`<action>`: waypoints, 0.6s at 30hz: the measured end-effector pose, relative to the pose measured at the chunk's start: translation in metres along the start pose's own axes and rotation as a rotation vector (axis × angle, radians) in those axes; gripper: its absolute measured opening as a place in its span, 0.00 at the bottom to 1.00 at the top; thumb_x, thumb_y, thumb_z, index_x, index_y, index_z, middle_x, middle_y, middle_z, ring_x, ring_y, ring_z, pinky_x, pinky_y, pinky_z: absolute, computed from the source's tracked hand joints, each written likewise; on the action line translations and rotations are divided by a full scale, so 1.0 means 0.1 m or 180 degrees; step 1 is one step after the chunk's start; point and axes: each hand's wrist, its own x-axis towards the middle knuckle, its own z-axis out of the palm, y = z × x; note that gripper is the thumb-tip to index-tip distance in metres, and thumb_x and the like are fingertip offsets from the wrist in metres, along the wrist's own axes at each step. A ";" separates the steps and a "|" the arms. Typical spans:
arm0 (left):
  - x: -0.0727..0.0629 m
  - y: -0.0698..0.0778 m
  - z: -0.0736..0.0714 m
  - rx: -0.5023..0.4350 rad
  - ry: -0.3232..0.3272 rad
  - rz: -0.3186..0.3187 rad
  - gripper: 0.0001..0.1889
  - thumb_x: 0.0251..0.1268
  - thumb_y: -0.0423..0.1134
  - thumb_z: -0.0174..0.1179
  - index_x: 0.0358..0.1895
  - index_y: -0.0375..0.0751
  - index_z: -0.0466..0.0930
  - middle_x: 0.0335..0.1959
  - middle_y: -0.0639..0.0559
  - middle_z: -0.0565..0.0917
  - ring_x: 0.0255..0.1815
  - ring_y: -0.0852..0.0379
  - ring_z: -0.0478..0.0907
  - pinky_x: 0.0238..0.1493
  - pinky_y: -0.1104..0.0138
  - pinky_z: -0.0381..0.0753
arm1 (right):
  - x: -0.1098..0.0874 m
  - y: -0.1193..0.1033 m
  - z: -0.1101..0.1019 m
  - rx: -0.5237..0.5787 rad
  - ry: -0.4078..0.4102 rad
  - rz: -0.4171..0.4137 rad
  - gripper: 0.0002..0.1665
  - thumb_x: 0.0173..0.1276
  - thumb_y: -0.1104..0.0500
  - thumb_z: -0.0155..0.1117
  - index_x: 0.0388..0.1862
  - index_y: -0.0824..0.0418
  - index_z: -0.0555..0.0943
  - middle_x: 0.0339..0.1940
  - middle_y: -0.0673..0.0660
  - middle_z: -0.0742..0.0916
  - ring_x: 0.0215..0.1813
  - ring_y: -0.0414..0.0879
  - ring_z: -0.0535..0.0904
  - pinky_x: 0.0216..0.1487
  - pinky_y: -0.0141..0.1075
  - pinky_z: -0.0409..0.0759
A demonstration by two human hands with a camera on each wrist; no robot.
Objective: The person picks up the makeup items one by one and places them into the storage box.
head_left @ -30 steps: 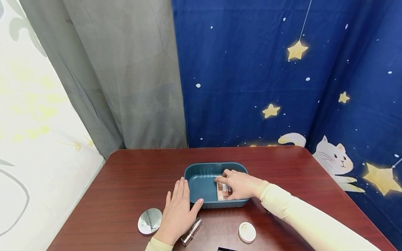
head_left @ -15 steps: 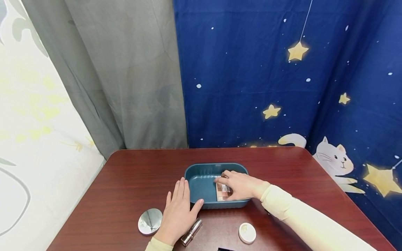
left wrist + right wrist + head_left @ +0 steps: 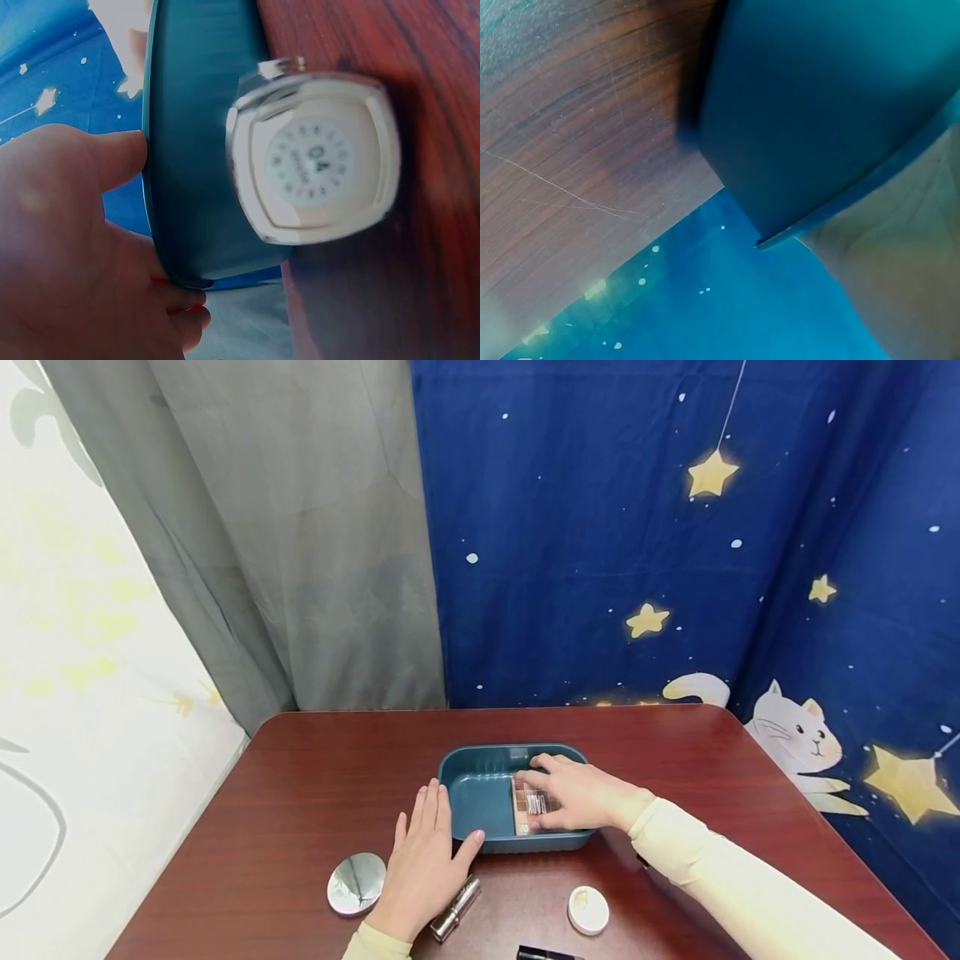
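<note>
A dark teal tray [image 3: 480,752] stands on the table, its near left corner touched by my left hand [image 3: 422,868]. That hand's fingers lie straight along the tray's left side, with the thumb at the front rim. Inside the tray's right half lies a makeup palette [image 3: 522,810] with brown and pink squares and lettering on its face. Over it hovers my right hand [image 3: 581,793], fingers spread and partly covering it; any contact is hard to see. The lipstick tube [image 3: 456,908] lies beside my left hand, and its numbered end [image 3: 311,161] looms close in the left wrist view.
Left of my left hand lies a round mirror-like disc [image 3: 356,884]. A small white round jar [image 3: 588,910] sits in front of the tray. A black item [image 3: 546,953] is cut off at the bottom edge. Curtains [image 3: 360,568] hang behind the table [image 3: 360,743].
My right hand's fingers have loosened and spread away from the palette, so more of its lettering shows. The left hand stays at the tray. The head view has shifted slightly.
</note>
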 end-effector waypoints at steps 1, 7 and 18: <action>0.00 0.00 0.00 -0.0006 0.0003 0.0007 0.46 0.75 0.64 0.48 0.78 0.29 0.52 0.81 0.38 0.49 0.81 0.42 0.45 0.73 0.38 0.49 | -0.01 0.00 -0.01 0.0000 0.0017 0.0000 0.42 0.65 0.34 0.66 0.74 0.49 0.72 0.69 0.61 0.76 0.66 0.53 0.73 0.58 0.51 0.78; 0.01 0.00 0.00 -0.0015 0.0017 0.0014 0.46 0.75 0.64 0.49 0.78 0.29 0.52 0.81 0.38 0.50 0.81 0.41 0.46 0.73 0.38 0.49 | -0.06 -0.02 -0.05 0.0057 0.0128 -0.0027 0.39 0.67 0.36 0.67 0.73 0.49 0.73 0.68 0.60 0.76 0.66 0.51 0.73 0.57 0.52 0.79; 0.01 0.00 -0.01 -0.0007 0.0029 0.0020 0.46 0.74 0.63 0.49 0.78 0.28 0.53 0.81 0.38 0.50 0.81 0.41 0.46 0.73 0.38 0.49 | -0.18 -0.08 -0.11 0.0057 0.0341 -0.0082 0.36 0.69 0.37 0.66 0.72 0.47 0.74 0.68 0.60 0.76 0.67 0.51 0.73 0.58 0.50 0.79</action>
